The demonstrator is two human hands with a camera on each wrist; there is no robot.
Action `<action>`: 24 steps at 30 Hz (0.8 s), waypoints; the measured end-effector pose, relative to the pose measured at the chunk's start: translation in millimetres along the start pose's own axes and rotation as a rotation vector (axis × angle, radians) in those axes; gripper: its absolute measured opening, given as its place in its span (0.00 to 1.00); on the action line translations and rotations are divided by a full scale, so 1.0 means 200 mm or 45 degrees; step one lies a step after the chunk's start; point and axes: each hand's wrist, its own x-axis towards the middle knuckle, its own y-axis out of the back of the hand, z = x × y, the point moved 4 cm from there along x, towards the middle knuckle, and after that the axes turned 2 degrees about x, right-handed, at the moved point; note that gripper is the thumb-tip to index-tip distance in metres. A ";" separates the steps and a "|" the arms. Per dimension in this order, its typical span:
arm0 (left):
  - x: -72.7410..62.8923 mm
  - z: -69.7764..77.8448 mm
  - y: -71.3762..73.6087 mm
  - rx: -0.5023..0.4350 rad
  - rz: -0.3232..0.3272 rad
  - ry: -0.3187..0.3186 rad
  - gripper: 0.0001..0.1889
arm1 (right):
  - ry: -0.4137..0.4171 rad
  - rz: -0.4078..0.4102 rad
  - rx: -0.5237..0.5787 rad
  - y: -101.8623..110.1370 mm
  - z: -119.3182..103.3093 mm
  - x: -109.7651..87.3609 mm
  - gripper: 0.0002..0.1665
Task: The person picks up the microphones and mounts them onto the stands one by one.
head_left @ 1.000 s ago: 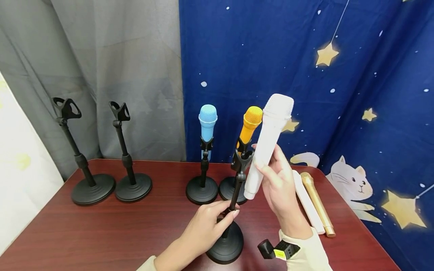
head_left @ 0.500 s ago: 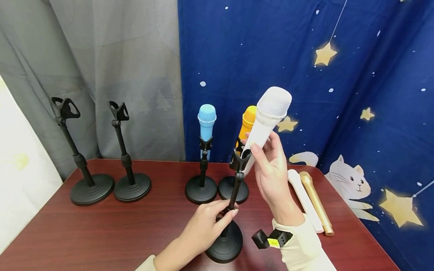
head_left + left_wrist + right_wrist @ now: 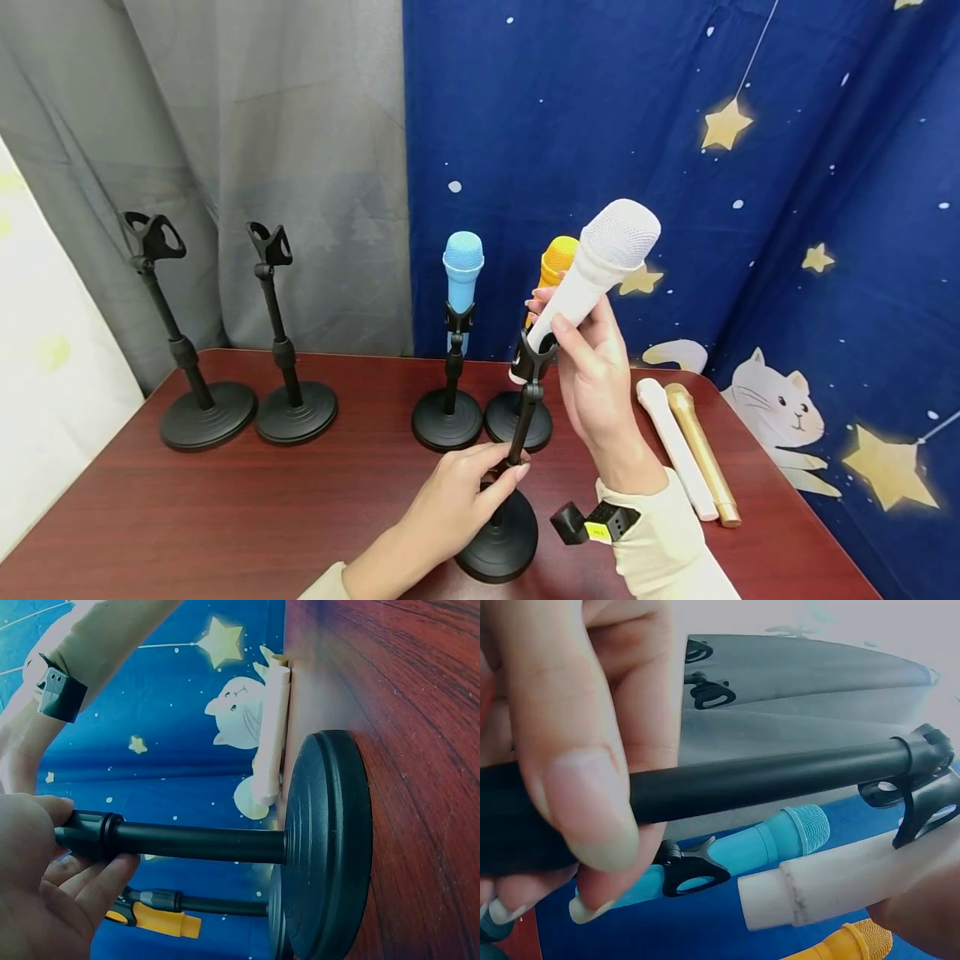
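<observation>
My right hand (image 3: 596, 375) grips a white microphone (image 3: 592, 275), tilted with its mesh head up and to the right. The microphone's lower part lies in the clip of a black desk stand (image 3: 525, 421); in the right wrist view the clip (image 3: 930, 806) sits around the white handle (image 3: 832, 881), whose end pokes out beyond it. My left hand (image 3: 461, 496) holds this stand by its pole, at the collar (image 3: 94, 834) in the left wrist view. The stand's round base (image 3: 498, 542) rests on the table. Just behind, a yellow microphone (image 3: 558, 258) is partly hidden.
A blue microphone (image 3: 461, 275) stands in a stand at the back. Two stands without microphones, one far left (image 3: 206, 412) and one beside it (image 3: 295, 408), are on the red-brown table (image 3: 300, 508). White (image 3: 678, 450) and gold (image 3: 703, 454) microphones lie at the right.
My right hand has moved left and down with the white microphone, tilting it further, and its lower end has gone into the stand's clip. The left hand keeps its hold on the pole.
</observation>
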 end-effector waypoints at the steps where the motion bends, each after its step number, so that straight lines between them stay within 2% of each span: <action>1: 0.00 0.00 0.00 0.002 0.002 0.002 0.08 | -0.001 -0.002 -0.017 0.00 0.00 0.00 0.26; 4: 0.00 0.00 0.00 0.006 0.010 0.010 0.07 | 0.008 -0.017 -0.070 -0.02 -0.01 0.00 0.28; 10: 0.00 0.01 0.00 0.006 0.020 0.005 0.06 | 0.066 -0.063 -0.179 -0.03 0.00 0.02 0.25; 13: 0.00 0.00 0.00 0.010 0.017 0.007 0.06 | 0.058 -0.091 -0.210 -0.05 0.02 0.02 0.24; 20: 0.00 0.01 0.00 -0.017 -0.010 0.012 0.08 | 0.078 -0.053 -0.250 -0.05 0.06 0.01 0.21; 24: 0.00 0.01 0.00 -0.034 -0.019 0.022 0.09 | 0.071 -0.067 -0.260 -0.05 0.10 -0.01 0.22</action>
